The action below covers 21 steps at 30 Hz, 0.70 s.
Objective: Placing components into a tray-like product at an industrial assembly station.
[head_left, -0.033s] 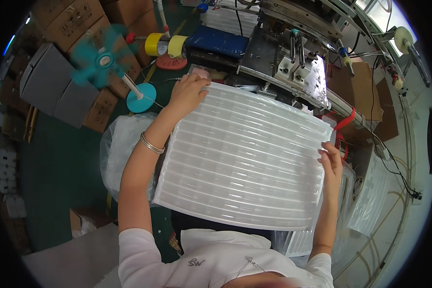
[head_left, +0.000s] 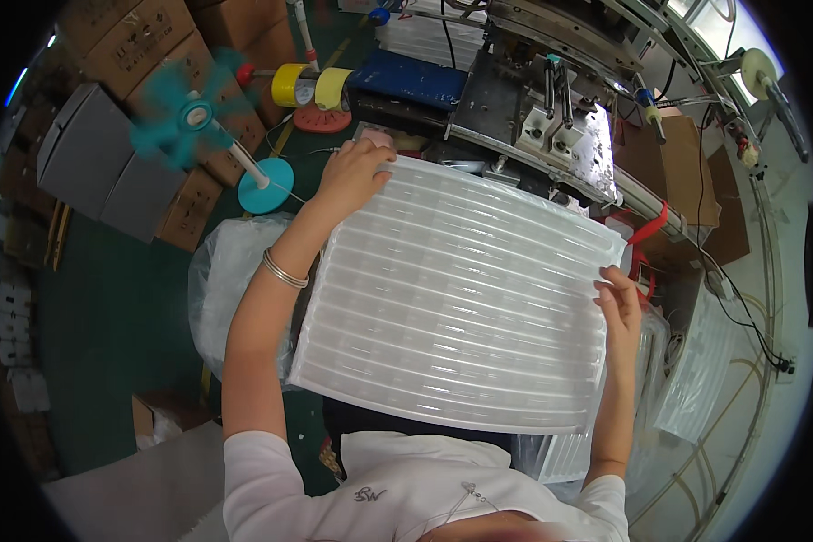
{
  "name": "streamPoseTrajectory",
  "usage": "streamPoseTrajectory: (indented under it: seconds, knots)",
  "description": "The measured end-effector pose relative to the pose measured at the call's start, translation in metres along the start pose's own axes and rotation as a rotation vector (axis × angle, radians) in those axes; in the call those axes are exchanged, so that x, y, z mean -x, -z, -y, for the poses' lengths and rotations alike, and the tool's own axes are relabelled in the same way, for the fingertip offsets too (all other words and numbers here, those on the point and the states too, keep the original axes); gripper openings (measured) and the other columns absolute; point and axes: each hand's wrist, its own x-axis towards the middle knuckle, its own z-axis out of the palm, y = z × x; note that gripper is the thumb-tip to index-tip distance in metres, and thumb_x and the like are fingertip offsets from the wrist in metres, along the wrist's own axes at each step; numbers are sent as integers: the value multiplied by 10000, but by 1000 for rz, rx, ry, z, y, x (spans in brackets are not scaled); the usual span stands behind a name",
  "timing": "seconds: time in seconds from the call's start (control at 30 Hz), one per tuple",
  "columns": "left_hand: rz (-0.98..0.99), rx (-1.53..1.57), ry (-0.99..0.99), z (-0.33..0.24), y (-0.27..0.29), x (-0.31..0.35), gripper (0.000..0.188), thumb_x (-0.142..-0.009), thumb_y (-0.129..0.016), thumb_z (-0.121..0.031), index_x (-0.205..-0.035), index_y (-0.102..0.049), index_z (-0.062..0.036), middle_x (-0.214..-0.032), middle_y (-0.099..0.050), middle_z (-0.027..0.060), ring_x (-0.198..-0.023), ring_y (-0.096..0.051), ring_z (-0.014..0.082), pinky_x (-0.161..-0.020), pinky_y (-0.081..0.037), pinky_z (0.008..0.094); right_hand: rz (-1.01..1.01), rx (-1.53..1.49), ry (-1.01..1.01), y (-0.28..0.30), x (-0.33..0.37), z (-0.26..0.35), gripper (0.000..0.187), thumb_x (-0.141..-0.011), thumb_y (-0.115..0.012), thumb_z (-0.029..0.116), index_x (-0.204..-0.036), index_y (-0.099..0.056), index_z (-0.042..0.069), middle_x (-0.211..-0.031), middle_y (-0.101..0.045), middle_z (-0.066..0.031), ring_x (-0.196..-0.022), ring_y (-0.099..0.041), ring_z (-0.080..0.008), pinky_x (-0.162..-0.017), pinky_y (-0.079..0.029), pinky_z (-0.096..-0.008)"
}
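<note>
A wide, translucent white plastic tray (head_left: 461, 298) with long parallel ribs lies in front of my body, tilted slightly down to the right. At its far left corner, my left hand (head_left: 357, 176) has its fingers bent over the rim and holds on there. My right hand (head_left: 621, 303) is at the right edge; its fingers are loosely curled, with a gap between thumb and forefinger, and the fingertips are by the rim. Whether more trays lie beneath this one is hidden.
Beyond the tray stands a machine with a metal plate (head_left: 596, 149) and a blue covered part (head_left: 411, 79). A turquoise fan (head_left: 196, 113) spins at left, near cardboard boxes (head_left: 144, 45). Bagged plastic (head_left: 235, 298) lies left of the tray; a red strap (head_left: 650, 226) hangs at right.
My right hand has shifted slightly left, toward the tray's edge. My left hand and the tray stay in place.
</note>
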Motion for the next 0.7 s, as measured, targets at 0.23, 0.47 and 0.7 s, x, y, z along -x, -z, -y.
streamPoseTrajectory:
  seconds: [0.23,0.47,0.7]
  knots:
    - [242,16,-30,5,10,-22,186,-725,-712,-190,-880,-653,-106,-974,-615,60,-952,-580,263,-781,-478,388,138,60,35,-32,-12,23,251,-888,-578,102,-1123,-556,18,-1166,-570,-83,-1001,-565,-159,-864,-447,-281]
    - [360,-107,-133,2,20,-34,218,-707,-729,-158,-901,-661,-84,-895,-646,93,-869,-622,261,-753,-482,360,177,288,421,-63,-22,56,209,-824,-623,32,-1031,-596,13,-1074,-605,-119,-928,-604,-225,-755,-494,-286]
    - [264,-53,-170,-1,12,-29,191,-708,-716,-146,-882,-667,-87,-902,-638,74,-852,-622,248,-734,-488,352,211,320,576,-78,-27,70,211,-814,-636,30,-1020,-595,10,-1025,-609,-122,-921,-613,-253,-768,-499,-313]
